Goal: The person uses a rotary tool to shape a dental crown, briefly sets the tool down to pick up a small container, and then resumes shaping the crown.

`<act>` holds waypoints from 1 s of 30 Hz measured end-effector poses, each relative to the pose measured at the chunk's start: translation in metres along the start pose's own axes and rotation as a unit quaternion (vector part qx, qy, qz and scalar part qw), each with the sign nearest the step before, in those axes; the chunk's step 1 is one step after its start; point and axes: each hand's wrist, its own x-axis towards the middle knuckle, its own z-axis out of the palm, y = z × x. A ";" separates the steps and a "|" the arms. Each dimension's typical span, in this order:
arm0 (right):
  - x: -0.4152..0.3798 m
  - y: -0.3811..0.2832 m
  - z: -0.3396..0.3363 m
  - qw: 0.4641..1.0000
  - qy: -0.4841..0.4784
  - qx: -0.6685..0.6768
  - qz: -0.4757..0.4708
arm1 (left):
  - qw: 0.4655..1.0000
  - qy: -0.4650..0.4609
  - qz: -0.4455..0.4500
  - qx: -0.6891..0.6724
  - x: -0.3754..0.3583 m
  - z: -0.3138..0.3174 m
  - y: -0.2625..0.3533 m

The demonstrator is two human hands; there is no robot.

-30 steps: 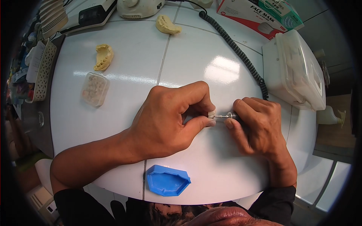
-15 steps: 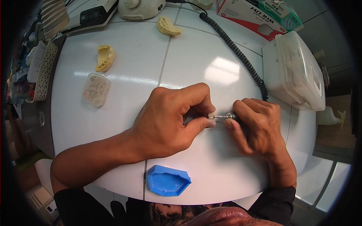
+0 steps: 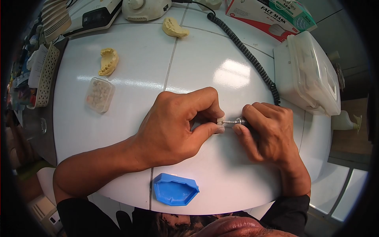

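Note:
Between the thumb and forefinger of my left hand [image 3: 177,122] is a small whitish piece [image 3: 220,120], perhaps a dental tooth piece; the fingers cover most of it. My right hand [image 3: 268,132] is wrapped round a rotary handpiece [image 3: 241,121], whose thin metal bur [image 3: 229,122] points left and meets the small piece. The rest of the handpiece is hidden in the palm. A blue plastic tray [image 3: 175,190] lies on the table below my left hand.
Two yellow plaster dental models [image 3: 108,62] [image 3: 174,28] and a clear box of small pieces [image 3: 100,94] lie beyond my left hand. A coiled black cord [image 3: 244,49] runs from the white control unit [image 3: 145,8]. At right stands a lidded plastic container [image 3: 306,73], near a face mask box [image 3: 264,17].
Both hands hold nearly the same pose, with the bur still at the small piece. The whole view has shifted very slightly.

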 end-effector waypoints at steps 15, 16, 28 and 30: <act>0.000 0.000 0.000 1.000 -0.001 -0.001 0.005 | 1.000 -0.005 0.000 -0.003 0.000 -0.001 0.000; 0.000 0.000 0.001 1.000 0.001 0.001 0.005 | 1.000 -0.003 0.000 -0.007 0.001 0.000 0.000; -0.002 0.005 0.004 0.999 0.025 0.022 -0.003 | 0.999 -0.002 -0.015 -0.036 0.001 0.000 0.001; -0.001 0.004 0.003 1.000 0.022 0.021 -0.005 | 0.999 -0.002 -0.003 -0.035 0.001 0.001 -0.002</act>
